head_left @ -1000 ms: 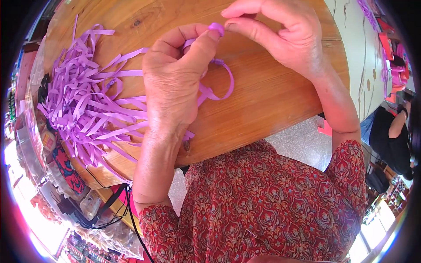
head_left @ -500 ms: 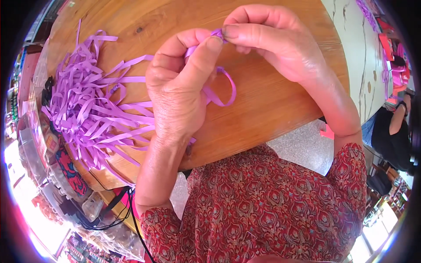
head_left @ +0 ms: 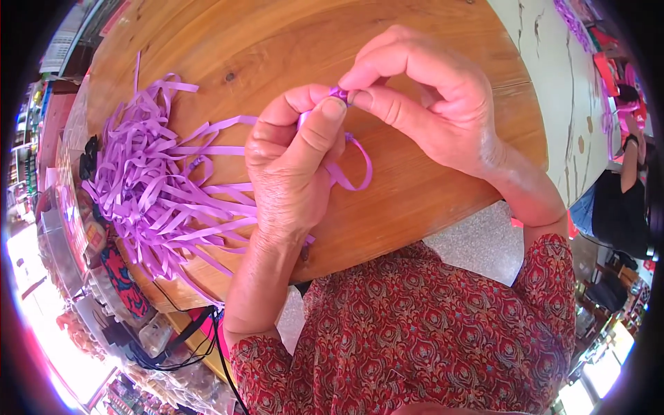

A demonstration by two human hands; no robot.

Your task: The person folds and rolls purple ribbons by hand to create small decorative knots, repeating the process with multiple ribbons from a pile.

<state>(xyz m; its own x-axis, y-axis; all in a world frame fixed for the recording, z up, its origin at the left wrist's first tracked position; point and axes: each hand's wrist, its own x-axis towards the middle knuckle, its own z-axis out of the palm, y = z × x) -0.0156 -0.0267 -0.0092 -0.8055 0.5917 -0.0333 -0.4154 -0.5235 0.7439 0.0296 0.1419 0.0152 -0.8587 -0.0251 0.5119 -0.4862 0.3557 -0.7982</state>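
Note:
A shiny purple ribbon with a small dark purple knot (head_left: pixel 339 92) is up at the fingertips of both my hands, over the wooden table. My left hand (head_left: pixel 290 155) pinches it just below the knot between thumb and bent index finger. My right hand (head_left: pixel 439 104) has thumb and index finger closed at the knot's right side; the fingertips hide what they grip. Below the left fingers hangs a ribbon loop (head_left: pixel 367 169) with another small knot at its top. Several ribbon strands run behind my left hand to a tangled pile of purple ribbons (head_left: pixel 149 187).
The round wooden table (head_left: pixel 429 197) curves around in front of me. A white marbled surface (head_left: pixel 570 90) adjoins it on the right. Black cables (head_left: pixel 214 332) hang at the lower left by packaged goods. Another person in dark clothing (head_left: pixel 619 207) is at the far right.
The view has shifted, so the table and pile appear lower and farther right. Both hands remain at the knot; my right hand has turned, its index finger now reaching over the thumb.

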